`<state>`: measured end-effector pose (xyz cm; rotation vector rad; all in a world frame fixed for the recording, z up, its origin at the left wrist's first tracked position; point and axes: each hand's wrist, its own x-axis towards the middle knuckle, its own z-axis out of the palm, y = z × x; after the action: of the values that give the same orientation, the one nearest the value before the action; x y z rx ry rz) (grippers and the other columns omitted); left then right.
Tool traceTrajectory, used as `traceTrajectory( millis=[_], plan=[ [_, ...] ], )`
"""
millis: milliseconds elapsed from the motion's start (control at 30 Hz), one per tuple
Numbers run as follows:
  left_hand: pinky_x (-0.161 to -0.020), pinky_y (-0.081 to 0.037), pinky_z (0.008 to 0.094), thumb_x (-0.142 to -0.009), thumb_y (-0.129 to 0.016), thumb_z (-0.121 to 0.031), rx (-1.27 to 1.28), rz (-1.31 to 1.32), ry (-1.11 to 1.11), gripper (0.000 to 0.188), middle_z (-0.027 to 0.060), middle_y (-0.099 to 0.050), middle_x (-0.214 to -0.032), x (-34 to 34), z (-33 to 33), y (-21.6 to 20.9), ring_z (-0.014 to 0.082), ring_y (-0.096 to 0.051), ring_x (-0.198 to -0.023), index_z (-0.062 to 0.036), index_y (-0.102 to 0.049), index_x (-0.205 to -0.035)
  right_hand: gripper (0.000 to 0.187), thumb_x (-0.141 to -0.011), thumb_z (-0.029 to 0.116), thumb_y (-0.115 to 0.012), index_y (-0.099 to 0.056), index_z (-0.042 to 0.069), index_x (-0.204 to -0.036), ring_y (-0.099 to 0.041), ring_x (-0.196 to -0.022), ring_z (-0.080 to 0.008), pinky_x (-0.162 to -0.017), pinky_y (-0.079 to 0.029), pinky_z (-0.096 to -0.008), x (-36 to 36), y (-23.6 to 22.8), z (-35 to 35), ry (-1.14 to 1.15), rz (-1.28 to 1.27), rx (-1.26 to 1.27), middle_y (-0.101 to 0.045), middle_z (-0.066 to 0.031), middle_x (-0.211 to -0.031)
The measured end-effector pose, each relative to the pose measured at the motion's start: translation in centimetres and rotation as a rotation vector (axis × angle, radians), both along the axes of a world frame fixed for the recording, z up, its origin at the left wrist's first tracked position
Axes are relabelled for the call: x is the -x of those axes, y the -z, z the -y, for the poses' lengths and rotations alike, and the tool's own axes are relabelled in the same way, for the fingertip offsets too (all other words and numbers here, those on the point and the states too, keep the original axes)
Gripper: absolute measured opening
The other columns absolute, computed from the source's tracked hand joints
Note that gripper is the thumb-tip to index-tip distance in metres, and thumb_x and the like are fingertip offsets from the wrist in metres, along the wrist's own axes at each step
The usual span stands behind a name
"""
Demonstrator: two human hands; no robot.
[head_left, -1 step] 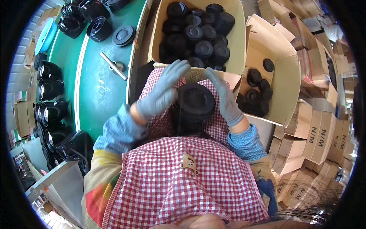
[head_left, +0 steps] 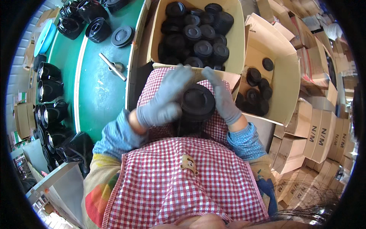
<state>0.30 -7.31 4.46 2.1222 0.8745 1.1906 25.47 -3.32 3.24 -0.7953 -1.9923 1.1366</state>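
Note:
In my lap stands a stack of round black discs or a black container with a ribbed, disc-like top (head_left: 197,102); its lower part is in shadow. My left hand (head_left: 164,100), in a grey glove, is at its left side with fingers stretched out, smeared by motion. Along its right side my right hand (head_left: 225,98), gloved too, has its fingers extended and the palm turned inward. Neither hand is closed round the black piece. Whether the palms touch it I cannot tell.
A carton (head_left: 151,49) full of round black parts stands ahead. Another carton (head_left: 284,87) at right holds several black discs. On the green table (head_left: 100,89) are a metal T-shaped tool (head_left: 113,66), a black disc (head_left: 122,36) and glossy black housings (head_left: 50,90). Cardboard boxes (head_left: 322,133) are stacked at right.
My left hand has shifted slightly and its fingers look more blurred. The right hand has moved a little to the left. The black piece stays in my lap.

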Motion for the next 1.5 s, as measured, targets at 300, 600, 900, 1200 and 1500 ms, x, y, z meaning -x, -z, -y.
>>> traceTrajectory(
  millis=[300,600,900,1200,1500],
  plan=[
    [-0.116,-0.02,0.063,-0.086,-0.049,-0.077,-0.019,-0.438,-0.01,0.098,0.0264,-0.043,-0.15,-2.4,1.0,-2.8,0.0468,-0.037,-0.142,-0.0033,-0.04,-0.151,0.05,-0.104,0.033,-0.044,-0.05,-0.001,-0.14,-0.047,-0.135,-0.0387,-0.116,-0.032,-0.0502,-0.2,1.1,1.9,0.018,0.066,-0.031,-0.051,-0.0241,-0.143],
    [-0.119,-0.012,0.0644,-0.086,-0.042,-0.084,0.109,-0.47,-0.101,0.105,0.0239,-0.037,-0.157,-1.7,0.7,-0.6,0.0484,-0.025,-0.148,-0.0063,-0.035,-0.155,0.063,-0.103,0.05,-0.042,-0.05,0.001,-0.143,-0.039,-0.141,-0.0409,-0.118,-0.025,-0.0547,0.0,-0.7,3.8,-0.054,0.265,-0.19,-0.044,-0.0253,-0.151],
    [-0.119,-0.011,0.064,-0.087,-0.049,-0.077,0.189,-0.675,-0.231,0.1,0.0265,-0.033,-0.159,0.2,-1.7,1.6,0.0513,-0.025,-0.148,-0.0066,-0.032,-0.157,0.063,-0.102,0.041,-0.044,-0.045,-0.005,-0.145,-0.037,-0.143,-0.0431,-0.12,-0.025,-0.0526,-1.0,-1.6,3.3,-0.331,0.36,-0.288,-0.042,-0.0266,-0.151],
    [-0.113,-0.036,0.0524,-0.098,-0.055,-0.044,0.374,-0.782,-0.031,0.062,0.0264,-0.056,-0.14,0.8,-3.9,-0.6,0.0435,-0.049,-0.135,0.0007,-0.052,-0.141,0.091,-0.09,0.066,-0.052,-0.036,0.004,-0.155,-0.026,-0.15,-0.0419,-0.123,-0.013,-0.0568,-2.1,-1.8,1.0,-0.546,0.217,-0.057,-0.032,-0.0228,-0.161],
    [-0.078,-0.055,0.0445,-0.096,-0.064,-0.043,0.5,-0.643,0.078,0.039,0.0074,-0.076,-0.096,-6.1,-11.0,1.3,0.0211,-0.071,-0.091,-0.0067,-0.072,-0.107,0.091,-0.082,0.066,-0.064,-0.043,0.013,-0.153,-0.02,-0.153,-0.0337,-0.123,-0.007,-0.0588,4.9,-2.7,0.3,-0.511,0.302,-0.582,-0.03,-0.0192,-0.162]
  ],
)
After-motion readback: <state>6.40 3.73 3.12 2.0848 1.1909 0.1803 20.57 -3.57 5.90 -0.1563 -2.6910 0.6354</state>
